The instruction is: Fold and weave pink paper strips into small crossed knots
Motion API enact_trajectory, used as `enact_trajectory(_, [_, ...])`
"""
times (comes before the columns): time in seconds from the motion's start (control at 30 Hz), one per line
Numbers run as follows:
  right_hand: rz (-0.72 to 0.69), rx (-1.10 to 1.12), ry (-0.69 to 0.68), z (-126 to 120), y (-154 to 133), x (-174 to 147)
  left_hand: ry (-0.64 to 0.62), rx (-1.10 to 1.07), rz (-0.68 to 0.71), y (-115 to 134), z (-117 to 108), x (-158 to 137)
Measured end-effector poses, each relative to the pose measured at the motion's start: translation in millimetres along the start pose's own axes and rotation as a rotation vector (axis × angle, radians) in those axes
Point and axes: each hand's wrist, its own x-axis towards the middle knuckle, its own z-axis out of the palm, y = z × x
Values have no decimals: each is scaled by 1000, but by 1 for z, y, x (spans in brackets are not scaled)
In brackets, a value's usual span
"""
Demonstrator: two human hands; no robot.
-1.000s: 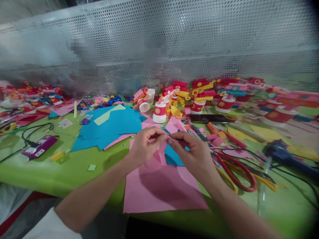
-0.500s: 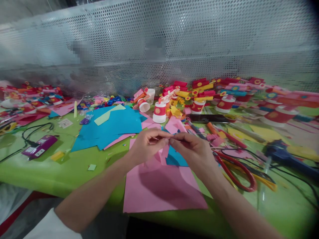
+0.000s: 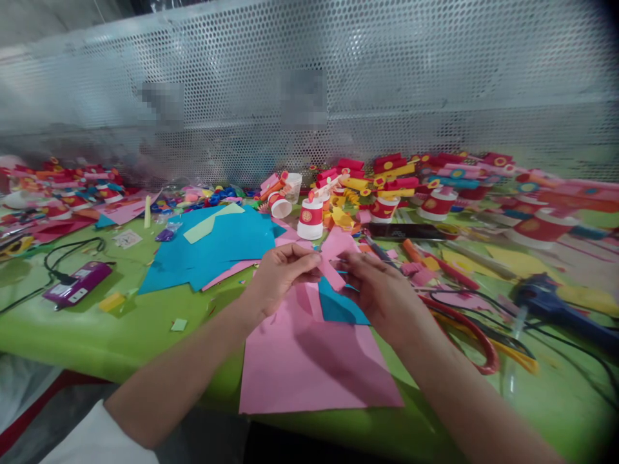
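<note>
My left hand (image 3: pixel 285 274) pinches one end of a small pink paper strip (image 3: pixel 333 276) between thumb and fingertips. The strip slants down to the right, above the papers. Close beside its other end is my right hand (image 3: pixel 380 290), its thumb and curled fingers apart; whether a fingertip touches the strip is hard to tell. Under both hands lies a pink paper sheet (image 3: pixel 314 374), reaching past the table's near edge. A blue paper piece (image 3: pixel 341 306) partly shows beneath the strip, and pink offcuts lie just behind it.
Blue sheets (image 3: pixel 232 238) lie to the left, near a purple power adapter (image 3: pixel 77 285) with a black cable. At right are red-handled scissors (image 3: pixel 478 341) and a dark blue glue gun (image 3: pixel 561 303). Paper-cup models (image 3: pixel 310 218) stand along the perforated metal panel (image 3: pixel 367 84).
Both hands were pinched together at their fingertips. They have since moved apart, the right fingers have loosened, and the pink strip now shows in my left hand.
</note>
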Motion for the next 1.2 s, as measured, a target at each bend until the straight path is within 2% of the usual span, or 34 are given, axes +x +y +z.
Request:
enact_trajectory(0.07, [-11, -122, -47, 2, 4, -2, 22, -75, -38, 0, 1, 1])
enact_trajectory(0.2, [-185, -323, -103, 9, 9, -7, 83, -177, -41, -2, 7, 0])
enact_trajectory(0.4, [-332, -349, 59, 13, 15, -5, 110, -226, -65, -10, 16, -3])
enact_trajectory(0.53, [-338, -325, 57, 13, 13, -5, 69, -149, -118, -10, 15, -5])
enact_trajectory(0.63, [-340, -342, 33, 11, 9, -6, 47, -66, -80, -6, 13, -6])
enact_trajectory(0.8, [-232, -442, -92, 7, 5, -6, -53, 96, -15, -1, 8, -4])
enact_trajectory(0.97, [-203, -477, -38, 7, 3, -7, 6, 177, -1, -3, 5, -1])
enact_trajectory(1.1, [-248, -385, -25, 7, 4, -5, 86, 35, -40, -9, 7, -1])
enact_trajectory(1.2, [-294, -409, -8, 7, 8, -3, 134, -46, -17, -12, 11, -2])
